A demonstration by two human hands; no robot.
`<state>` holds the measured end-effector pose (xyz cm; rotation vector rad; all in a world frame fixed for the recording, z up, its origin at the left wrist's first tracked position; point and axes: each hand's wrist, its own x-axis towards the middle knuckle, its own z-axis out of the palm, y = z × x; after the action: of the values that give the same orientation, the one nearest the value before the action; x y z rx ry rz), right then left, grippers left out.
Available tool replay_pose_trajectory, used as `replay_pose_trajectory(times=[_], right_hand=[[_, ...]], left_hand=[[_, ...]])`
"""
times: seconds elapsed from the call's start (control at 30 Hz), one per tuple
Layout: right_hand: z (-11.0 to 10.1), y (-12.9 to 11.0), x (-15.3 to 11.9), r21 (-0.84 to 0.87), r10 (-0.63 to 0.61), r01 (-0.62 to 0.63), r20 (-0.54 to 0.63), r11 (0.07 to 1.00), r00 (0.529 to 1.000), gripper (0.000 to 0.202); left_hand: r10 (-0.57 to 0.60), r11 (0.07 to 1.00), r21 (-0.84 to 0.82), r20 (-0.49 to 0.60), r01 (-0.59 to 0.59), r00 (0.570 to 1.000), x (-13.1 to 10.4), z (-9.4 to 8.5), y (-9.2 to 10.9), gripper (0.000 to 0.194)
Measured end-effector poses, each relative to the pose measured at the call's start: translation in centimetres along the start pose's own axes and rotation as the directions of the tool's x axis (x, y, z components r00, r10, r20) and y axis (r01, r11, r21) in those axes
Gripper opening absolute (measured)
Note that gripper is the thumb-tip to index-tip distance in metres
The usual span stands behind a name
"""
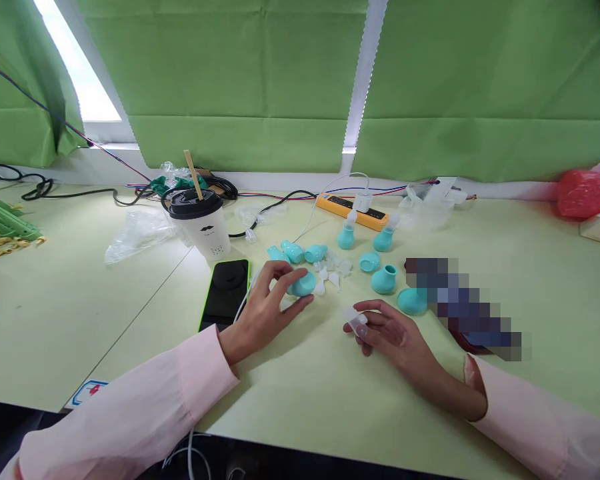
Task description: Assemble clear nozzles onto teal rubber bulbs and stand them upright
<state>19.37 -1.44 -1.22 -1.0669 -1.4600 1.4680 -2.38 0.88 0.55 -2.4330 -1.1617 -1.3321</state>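
Observation:
My left hand [265,307] has its thumb and fingers around a turquoise rubber bulb [305,285], whose round base faces me. To its right, my right hand [395,337] pinches a small clear plastic nozzle [359,323] between thumb and fingers, a little above the table. Small white translucent tips [325,275] lie just beyond the left hand's bulb. Several loose turquoise bulbs [384,280] lie on both sides of these tips. Farther back, two turquoise bulbs [346,237] stand upright with clear nozzles fitted on top.
A black phone with a green edge [225,293] lies by my left wrist, and a lidded paper cup [207,233] stands behind it. A blurred-out dark object [470,310] lies at right. An orange power strip [330,203], cables and plastic bags [140,233] line the back.

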Motion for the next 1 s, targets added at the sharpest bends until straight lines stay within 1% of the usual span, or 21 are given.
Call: replay_pose_trajectory(times=[0.03,0.07,0.13,0.2,0.27,0.3,0.37,0.43,0.5,0.53,0.57,0.63,0.7,0.77,0.87,1.0], right_hand=[[0.0,0.1,0.0,-0.001,-0.004,0.004,-0.002,1.000,1.000,0.028],[0.0,0.1,0.0,-0.008,-0.007,0.007,-0.004,1.000,1.000,0.027],[0.1,0.1,0.0,-0.029,-0.011,0.011,-0.005,1.000,1.000,0.025],[0.1,0.0,0.0,-0.055,-0.015,0.014,-0.003,0.998,1.000,0.024],[0.1,-0.1,-0.1,-0.080,-0.033,0.032,-0.002,0.996,0.999,0.022],[0.2,-0.1,-0.1,-0.095,-0.048,0.048,-0.003,0.994,0.999,0.021],[0.2,-0.2,-0.2,-0.129,-0.090,0.088,-0.007,0.988,0.996,0.017],[0.2,-0.3,-0.4,-0.171,-0.138,0.133,-0.018,0.976,0.990,0.013],[0.2,-0.2,-0.5,-0.221,-0.197,0.186,-0.033,0.957,0.980,0.012],[0.2,-0.1,-0.5,-0.246,-0.228,0.212,-0.038,0.946,0.973,0.012],[0.1,0.0,-0.6,-0.270,-0.258,0.238,-0.042,0.933,0.965,0.012],[0.1,0.1,-0.7,-0.308,-0.307,0.278,-0.049,0.910,0.951,0.013],[0.1,0.2,-0.8,-0.330,-0.333,0.296,-0.059,0.896,0.941,0.013],[0.1,0.2,-0.9,-0.343,-0.349,0.306,-0.069,0.888,0.935,0.013],[0.0,0.4,-0.8,-0.364,-0.363,0.310,-0.085,0.878,0.928,0.014],[-0.2,0.5,-0.7,-0.415,-0.414,0.342,-0.093,0.843,0.906,0.012]], left_hand=[[-0.015,0.997,-0.074,-0.010,0.014,1.000,0.0,-0.1,0.5,0.033],[-0.041,0.987,-0.155,0.003,0.041,0.999,0.0,-0.2,1.0,0.033],[-0.132,0.932,-0.329,0.074,0.149,0.989,-0.1,-0.3,1.8,0.032],[-0.253,0.820,-0.487,0.162,0.300,0.954,-0.2,-0.3,2.4,0.030],[-0.358,0.669,-0.608,0.240,0.428,0.902,-0.1,-0.4,2.6,0.032],[-0.386,0.594,-0.657,0.273,0.464,0.881,0.0,-0.4,2.7,0.035],[-0.402,0.469,-0.720,0.340,0.511,0.850,0.2,-0.6,2.7,0.039],[-0.391,0.387,-0.725,0.431,0.570,0.813,0.4,-0.8,2.6,0.035],[-0.383,0.339,-0.693,0.516,0.636,0.766,0.4,-0.9,2.6,0.030],[-0.379,0.323,-0.681,0.543,0.657,0.749,0.4,-0.8,2.5,0.028],[-0.374,0.312,-0.680,0.554,0.664,0.743,0.3,-0.8,2.5,0.028],[-0.357,0.298,-0.694,0.556,0.656,0.750,0.2,-0.6,2.5,0.028],[-0.339,0.284,-0.703,0.562,0.652,0.754,0.1,-0.4,2.5,0.028],[-0.335,0.265,-0.700,0.579,0.663,0.744,0.1,-0.4,2.5,0.028],[-0.328,0.242,-0.678,0.616,0.694,0.716,0.2,-0.6,2.4,0.029],[-0.352,0.206,-0.618,0.677,0.759,0.647,0.6,-1.0,2.4,0.034]])
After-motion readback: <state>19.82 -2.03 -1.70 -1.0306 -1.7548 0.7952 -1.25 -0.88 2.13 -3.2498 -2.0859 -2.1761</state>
